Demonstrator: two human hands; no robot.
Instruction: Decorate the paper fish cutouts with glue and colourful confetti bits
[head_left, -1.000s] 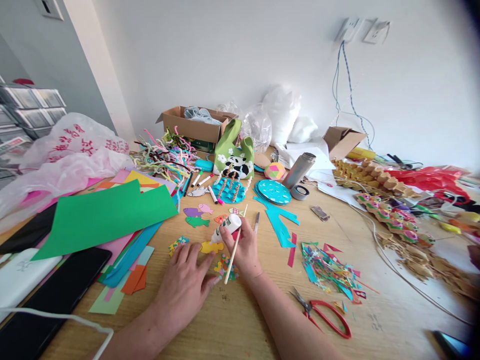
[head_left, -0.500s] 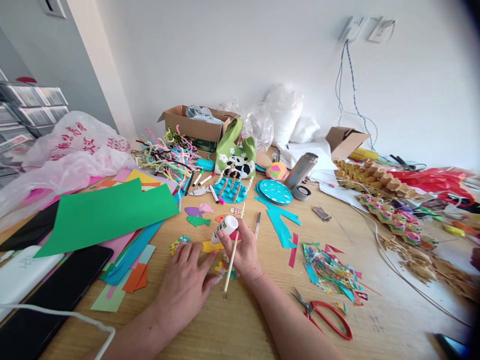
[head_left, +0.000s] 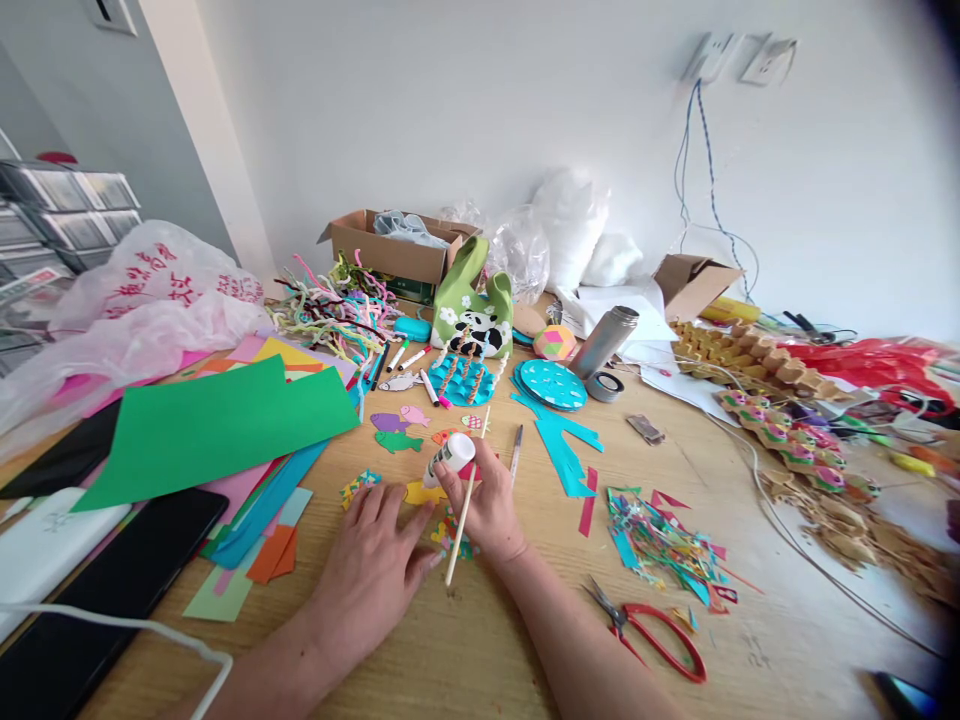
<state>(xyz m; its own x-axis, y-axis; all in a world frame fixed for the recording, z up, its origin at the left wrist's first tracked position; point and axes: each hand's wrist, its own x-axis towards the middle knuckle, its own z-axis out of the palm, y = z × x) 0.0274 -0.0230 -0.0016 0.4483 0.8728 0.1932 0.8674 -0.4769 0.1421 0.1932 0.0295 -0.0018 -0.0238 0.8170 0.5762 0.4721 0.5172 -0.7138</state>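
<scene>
My right hand [head_left: 486, 500] is closed round a small white bottle [head_left: 452, 455], tilted nozzle-down over a yellow paper fish [head_left: 421, 492]. A thin wooden stick [head_left: 463, 525] also sits in that hand, slanting down toward me. My left hand [head_left: 375, 545] lies with its fingers spread on the table, its fingertips by the yellow fish and a patterned paper piece [head_left: 360, 487]. Purple [head_left: 388, 424], green [head_left: 397, 441] and pink [head_left: 414, 415] paper fish lie just beyond. Between my hands is a speckled paper piece [head_left: 455, 535], partly hidden.
Red-handled scissors [head_left: 660, 635] and paper scraps [head_left: 660, 540] lie to the right. Green paper sheets [head_left: 225, 425] and a black device [head_left: 112, 600] are at left. Behind stand a panda bag [head_left: 472, 310], a metal flask [head_left: 604, 340] and blue discs [head_left: 553, 385].
</scene>
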